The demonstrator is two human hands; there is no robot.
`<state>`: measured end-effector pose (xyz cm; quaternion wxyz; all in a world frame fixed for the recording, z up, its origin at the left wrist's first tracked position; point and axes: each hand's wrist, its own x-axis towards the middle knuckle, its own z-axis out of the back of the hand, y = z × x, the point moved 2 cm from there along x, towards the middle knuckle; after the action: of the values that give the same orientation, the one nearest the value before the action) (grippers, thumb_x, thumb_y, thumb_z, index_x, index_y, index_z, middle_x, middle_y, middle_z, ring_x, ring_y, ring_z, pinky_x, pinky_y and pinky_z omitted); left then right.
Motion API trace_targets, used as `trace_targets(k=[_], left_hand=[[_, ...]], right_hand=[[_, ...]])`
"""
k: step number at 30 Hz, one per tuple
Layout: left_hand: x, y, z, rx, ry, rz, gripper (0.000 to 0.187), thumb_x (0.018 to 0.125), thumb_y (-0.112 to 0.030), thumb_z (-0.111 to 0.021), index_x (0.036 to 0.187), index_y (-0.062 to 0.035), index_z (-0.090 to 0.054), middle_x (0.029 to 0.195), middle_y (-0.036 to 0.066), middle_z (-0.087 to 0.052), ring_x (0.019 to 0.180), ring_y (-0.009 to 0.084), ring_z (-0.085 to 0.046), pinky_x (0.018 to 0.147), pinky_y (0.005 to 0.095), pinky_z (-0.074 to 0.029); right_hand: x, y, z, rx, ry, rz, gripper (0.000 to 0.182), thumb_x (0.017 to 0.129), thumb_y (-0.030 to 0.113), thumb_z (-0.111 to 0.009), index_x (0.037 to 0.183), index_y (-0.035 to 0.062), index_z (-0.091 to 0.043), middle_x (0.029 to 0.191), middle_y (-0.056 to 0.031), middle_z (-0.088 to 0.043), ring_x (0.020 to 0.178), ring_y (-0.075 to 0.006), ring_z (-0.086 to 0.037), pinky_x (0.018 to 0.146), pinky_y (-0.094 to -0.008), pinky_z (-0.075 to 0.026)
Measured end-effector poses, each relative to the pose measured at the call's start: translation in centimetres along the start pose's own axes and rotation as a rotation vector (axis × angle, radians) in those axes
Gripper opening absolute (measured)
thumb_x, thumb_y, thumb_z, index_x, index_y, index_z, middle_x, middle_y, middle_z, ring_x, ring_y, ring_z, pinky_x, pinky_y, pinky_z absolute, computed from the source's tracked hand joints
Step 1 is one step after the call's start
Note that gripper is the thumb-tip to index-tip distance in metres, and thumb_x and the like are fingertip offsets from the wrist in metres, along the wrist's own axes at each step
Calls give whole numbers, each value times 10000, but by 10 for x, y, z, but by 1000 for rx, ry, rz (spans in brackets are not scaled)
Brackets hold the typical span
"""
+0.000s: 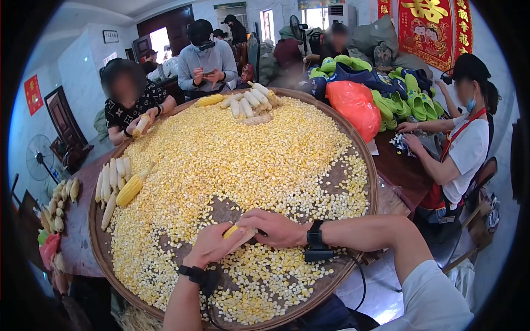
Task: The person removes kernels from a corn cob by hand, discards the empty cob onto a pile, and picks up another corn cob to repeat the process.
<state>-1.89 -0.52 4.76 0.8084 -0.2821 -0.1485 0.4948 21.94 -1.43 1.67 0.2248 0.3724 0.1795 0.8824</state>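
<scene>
Over the near part of a wide round tray (97, 243), my left hand (214, 243) is closed around a partly shelled corn cob (236, 238). Yellow kernels still show on its upper side, while the lower side looks bare and pale. My right hand (279, 228) lies over the cob's other end with fingers curled on it; a small dark thing shows under those fingers, too hidden to name. Loose corn kernels (237, 154) cover much of the tray around both hands. Each wrist wears a black strap with a cable.
Bare cobs (113, 174) and a yellow corn cob (132, 187) lie at the tray's left edge, with more cobs (251, 102) at the far rim. A person at left holds a cob (141, 126). Green shoes (411, 99) and a red bag (353, 107) sit right, near another person.
</scene>
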Motion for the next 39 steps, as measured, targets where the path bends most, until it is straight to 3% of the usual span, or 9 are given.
trace_targets(k=[5,8,11,17,23,26,39], left_hand=[[-6,-28,13,69,85,88,607,1002,-591,-683,1224,-35,-779,1028,211,-785,957,359,-750,875,436,-559],[-8,-26,12,100,88,2,585,1018,-572,-667,1203,-29,-778,1021,209,-782,955,346,-747,869,430,-555],[-2,-6,5,-41,23,2,553,1037,-547,-648,1185,-30,-779,1003,199,-780,944,338,-745,864,430,-552],[-1,-2,4,-16,38,3,534,1056,-528,-627,1192,-35,-781,1013,189,-785,958,318,-750,877,430,-554],[-4,-18,7,53,41,51,601,965,-621,-733,1147,-51,-786,965,176,-782,895,336,-755,816,425,-572],[-4,-20,7,35,30,41,711,884,-730,-739,1096,-53,-785,987,220,-789,936,416,-760,808,483,-584],[-3,-14,8,-76,62,84,614,888,-624,-828,1139,-64,-808,942,124,-797,850,241,-747,782,387,-572]], right_hand=[[-2,-5,-2,-5,23,-11,604,918,-26,-743,1477,115,-564,1407,-174,-606,1307,-386,-624,1076,-448,-549],[-2,-4,-2,-3,33,-24,605,917,-25,-744,1477,115,-564,1408,-174,-605,1312,-384,-621,1083,-446,-548],[-2,-4,-3,1,38,-26,605,916,-20,-748,1476,116,-565,1407,-171,-604,1310,-382,-623,1086,-444,-548],[-1,-3,-2,11,42,-31,600,916,-7,-755,1473,116,-566,1405,-163,-605,1298,-381,-630,1079,-443,-553],[-1,-2,0,10,42,-40,603,913,-6,-761,1472,118,-571,1404,-161,-608,1300,-381,-634,1070,-440,-557],[0,0,0,7,53,-56,615,909,-8,-765,1478,120,-571,1405,-162,-608,1305,-381,-633,1072,-443,-556],[-2,-5,-5,-74,66,-42,603,916,-6,-751,1484,142,-612,1455,-164,-611,1312,-386,-637,1055,-457,-577]])
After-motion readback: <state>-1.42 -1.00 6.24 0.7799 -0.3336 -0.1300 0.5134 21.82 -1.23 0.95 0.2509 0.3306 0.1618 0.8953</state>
